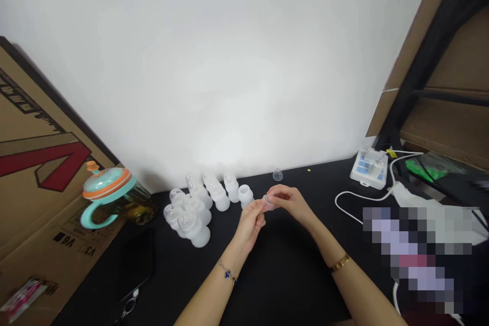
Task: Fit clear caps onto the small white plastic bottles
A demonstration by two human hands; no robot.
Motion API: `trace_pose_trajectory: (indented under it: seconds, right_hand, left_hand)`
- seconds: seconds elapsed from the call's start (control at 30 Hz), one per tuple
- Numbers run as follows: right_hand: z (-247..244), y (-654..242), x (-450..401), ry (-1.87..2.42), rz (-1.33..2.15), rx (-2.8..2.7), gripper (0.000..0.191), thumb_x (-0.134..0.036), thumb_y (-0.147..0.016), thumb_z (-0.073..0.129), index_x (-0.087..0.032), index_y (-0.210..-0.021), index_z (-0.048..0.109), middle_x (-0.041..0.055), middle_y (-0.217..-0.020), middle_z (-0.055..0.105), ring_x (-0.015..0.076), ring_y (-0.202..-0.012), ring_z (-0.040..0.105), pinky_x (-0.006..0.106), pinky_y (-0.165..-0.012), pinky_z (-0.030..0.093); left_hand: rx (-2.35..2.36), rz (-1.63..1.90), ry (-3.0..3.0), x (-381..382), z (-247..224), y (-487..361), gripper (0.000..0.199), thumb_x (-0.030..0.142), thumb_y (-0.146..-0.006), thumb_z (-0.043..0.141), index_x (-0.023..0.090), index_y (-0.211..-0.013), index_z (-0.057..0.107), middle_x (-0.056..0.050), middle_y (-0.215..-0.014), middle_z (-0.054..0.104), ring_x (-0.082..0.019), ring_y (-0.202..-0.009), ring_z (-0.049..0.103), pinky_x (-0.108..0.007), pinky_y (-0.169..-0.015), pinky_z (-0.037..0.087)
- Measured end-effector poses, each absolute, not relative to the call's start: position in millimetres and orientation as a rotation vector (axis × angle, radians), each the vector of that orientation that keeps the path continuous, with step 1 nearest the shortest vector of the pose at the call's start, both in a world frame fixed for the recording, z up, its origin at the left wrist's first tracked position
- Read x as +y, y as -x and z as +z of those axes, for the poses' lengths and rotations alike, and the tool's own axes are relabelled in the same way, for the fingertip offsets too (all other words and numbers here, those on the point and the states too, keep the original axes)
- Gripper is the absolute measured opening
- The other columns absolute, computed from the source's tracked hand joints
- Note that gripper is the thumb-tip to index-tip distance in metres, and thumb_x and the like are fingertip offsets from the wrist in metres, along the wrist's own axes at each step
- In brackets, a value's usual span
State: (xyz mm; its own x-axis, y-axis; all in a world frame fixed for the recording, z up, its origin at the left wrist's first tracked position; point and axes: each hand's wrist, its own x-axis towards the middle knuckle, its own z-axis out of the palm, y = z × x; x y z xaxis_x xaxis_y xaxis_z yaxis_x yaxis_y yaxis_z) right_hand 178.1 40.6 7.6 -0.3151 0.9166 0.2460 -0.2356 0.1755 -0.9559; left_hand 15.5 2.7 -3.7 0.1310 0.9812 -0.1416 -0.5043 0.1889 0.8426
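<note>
My left hand (250,219) and my right hand (289,201) meet over the table, fingertips pinched on a small pale pink, ring-shaped part (269,205). Its finer details are too small to make out, and the fingers cover some of it. Just behind my left hand stands an open white bottle (245,194), upright and without a cap. A clear dome cap (277,174) rests beyond my right hand, near the wall. To the left, several small white baby bottles (198,234) with clear domed tops stand close together.
A teal and orange lidded jug (110,188) and a dark phone (135,262) lie on the left by a cardboard box (34,173). At right are a white power strip (370,169), a looping white cable (346,194) and a bag with green contents (424,169).
</note>
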Motion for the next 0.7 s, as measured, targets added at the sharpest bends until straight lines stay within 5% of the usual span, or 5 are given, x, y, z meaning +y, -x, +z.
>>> trace_pose_trajectory:
  seconds: [0.23,0.47,0.7]
  right_hand:
    - [8.7,-178.0,39.4,0.708,1.282,-1.498,0.025,-0.043,-0.077,0.08,-0.019,-0.08,0.075,0.005,-0.096,0.067,0.0183,-0.082,0.066,0.03,-0.072,0.057]
    - [8.2,-168.1,35.6,0.864,1.171,-1.381,0.033,-0.044,-0.077,0.079,-0.021,-0.1,0.073,0.0071,-0.099,0.073,0.0235,-0.091,0.069,0.034,-0.078,0.057]
    - [4.1,-167.1,38.2,0.856,1.163,-1.352,0.035,-0.045,-0.069,0.084,-0.02,-0.09,0.07,0.0064,-0.092,0.072,0.0245,-0.089,0.07,0.035,-0.074,0.059]
  left_hand:
    - [0.884,1.246,-0.815,3.9,-5.2,-14.8,0.041,0.05,-0.068,0.086,0.013,-0.076,0.069,-0.001,-0.068,0.064,0.001,-0.043,0.029,-0.019,-0.042,0.02]
    - [0.87,1.3,-0.798,5.8,-0.9,-15.1,0.042,0.05,-0.069,0.086,0.014,-0.081,0.069,0.001,-0.068,0.063,0.001,-0.042,0.028,-0.019,-0.043,0.021]
    - [0.916,1.306,-0.865,5.7,-2.3,-14.3,0.04,0.05,-0.072,0.084,0.014,-0.083,0.068,0.002,-0.066,0.061,0.0,-0.042,0.03,-0.02,-0.044,0.021]
